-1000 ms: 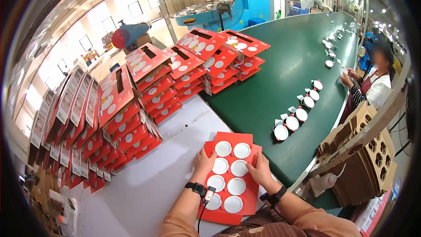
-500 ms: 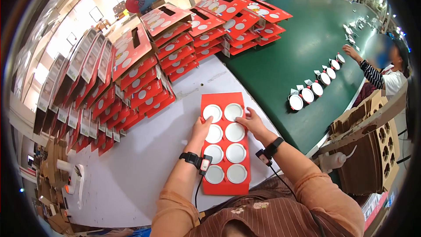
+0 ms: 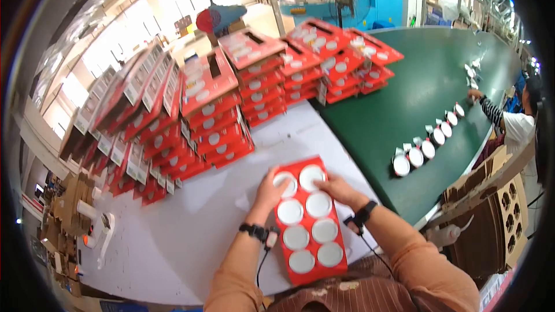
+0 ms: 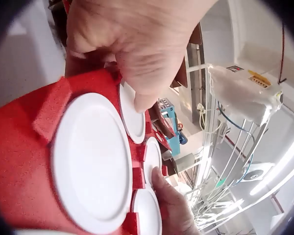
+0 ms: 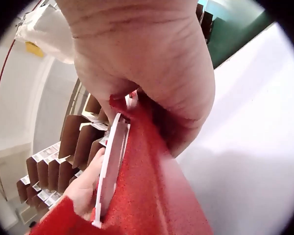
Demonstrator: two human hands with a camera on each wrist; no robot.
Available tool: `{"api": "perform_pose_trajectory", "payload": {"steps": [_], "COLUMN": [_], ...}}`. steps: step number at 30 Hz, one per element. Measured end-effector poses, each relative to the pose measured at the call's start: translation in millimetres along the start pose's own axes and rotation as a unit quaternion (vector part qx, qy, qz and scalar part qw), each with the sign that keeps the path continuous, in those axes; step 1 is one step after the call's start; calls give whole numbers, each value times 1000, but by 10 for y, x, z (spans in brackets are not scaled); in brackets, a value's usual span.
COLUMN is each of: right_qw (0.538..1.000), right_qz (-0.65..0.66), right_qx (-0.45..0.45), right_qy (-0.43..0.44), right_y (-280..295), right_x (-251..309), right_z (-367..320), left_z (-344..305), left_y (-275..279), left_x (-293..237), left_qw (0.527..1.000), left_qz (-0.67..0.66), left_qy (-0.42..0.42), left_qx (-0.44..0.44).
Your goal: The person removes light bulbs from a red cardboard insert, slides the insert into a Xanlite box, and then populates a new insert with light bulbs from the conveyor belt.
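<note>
A red card panel (image 3: 309, 219) bearing two columns of white round lids (image 3: 289, 211) is held over the pale table, in front of the person's body. My left hand (image 3: 269, 192) grips its far left edge, thumb on a top lid; the left wrist view shows that thumb on the lid (image 4: 132, 113). At the far right edge my right hand (image 3: 342, 192) pinches the panel, thumb near the other top lid. In the right wrist view the panel's red side (image 5: 152, 196) runs between thumb and fingers; some fingertips are hidden behind it.
Stacked red printed cartons (image 3: 211, 84) stand at the back left. A green conveyor (image 3: 381, 133) carries a row of white round pieces (image 3: 428, 149). Another person (image 3: 514, 121) reaches over it. Brown cardboard inserts (image 3: 491, 214) and a white bottle (image 3: 444, 234) are at the right.
The panel has tilted and shifted in both hands, which stay at its far end. The head view has swung. The other person's arm has moved from near their chest out over the conveyor.
</note>
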State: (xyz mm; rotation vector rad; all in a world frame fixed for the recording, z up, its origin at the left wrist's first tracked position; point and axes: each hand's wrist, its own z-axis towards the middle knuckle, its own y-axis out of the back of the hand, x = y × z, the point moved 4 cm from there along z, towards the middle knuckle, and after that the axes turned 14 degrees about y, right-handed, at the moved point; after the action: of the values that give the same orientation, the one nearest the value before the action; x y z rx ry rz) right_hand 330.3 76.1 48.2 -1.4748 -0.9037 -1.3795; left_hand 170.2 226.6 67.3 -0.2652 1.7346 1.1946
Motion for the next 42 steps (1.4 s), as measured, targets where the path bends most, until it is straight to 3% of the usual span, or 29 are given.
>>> {"api": "perform_pose_trajectory", "payload": {"steps": [3,6,8,10,12,13,16,21,23,25,26,27,28,30,33,36,37,39,40,42], "right_qw": [997,988,990,996,999,999,997,976,926,867,818,732,706,599,482,423,426,378,376,423], "right_qz": [-33,-98,-102,-61,-18,-29,-46,-209,-370,-453,-524,-596,-630,-717,-795,-866,-866,-896,-902,-881], "right_qx": [-42,-87,-25,-7,9,-7,-36,26,31,-43,-62,-98,-97,-148,-134,-96,-94,-84,-74,-58], "right_qy": [62,76,91,68,45,40,43,46,71,204,228,314,308,325,342,247,245,217,199,204], "right_y": [-18,-7,45,86,82,96,123,334,610,998,1063,1280,1410,1610,1838,1894,1920,1956,1965,1981], "right_x": [8,191,137,74,30,31,114,80,288,692,1072,1180,1379,1651,1921,2071,2054,1991,1956,1895], "right_z": [-22,-71,-8,34,43,35,-7,181,396,733,827,1032,1213,1550,2030,2417,2545,2750,2823,2951], "left_z": [-29,-45,-128,-204,-313,-378,-373,-272,-220,-215,-255,-298,-299,-259,-272,-290,-291,-280,-283,-282], "left_y": [-32,-91,-157,-168,-152,-148,-323,-423,-484,-527,-518,-493,-484,-487,-467,-469,-467,-479,-486,-501], "left_x": [168,277,312,246,187,123,313,418,571,648,633,610,615,746,764,750,768,797,814,860], "left_qw": [996,992,959,947,876,848,833,882,888,887,886,878,869,856,850,861,865,861,857,859], "left_qz": [-23,-70,-196,-231,-428,-466,-484,-383,-374,-367,-368,-390,-410,-437,-452,-434,-425,-432,-441,-441], "left_qy": [87,107,197,207,205,228,222,252,247,263,266,262,258,258,255,253,255,255,253,249], "left_qx": [-9,-14,56,86,86,105,150,107,101,92,94,96,100,98,91,84,78,83,86,77]}}
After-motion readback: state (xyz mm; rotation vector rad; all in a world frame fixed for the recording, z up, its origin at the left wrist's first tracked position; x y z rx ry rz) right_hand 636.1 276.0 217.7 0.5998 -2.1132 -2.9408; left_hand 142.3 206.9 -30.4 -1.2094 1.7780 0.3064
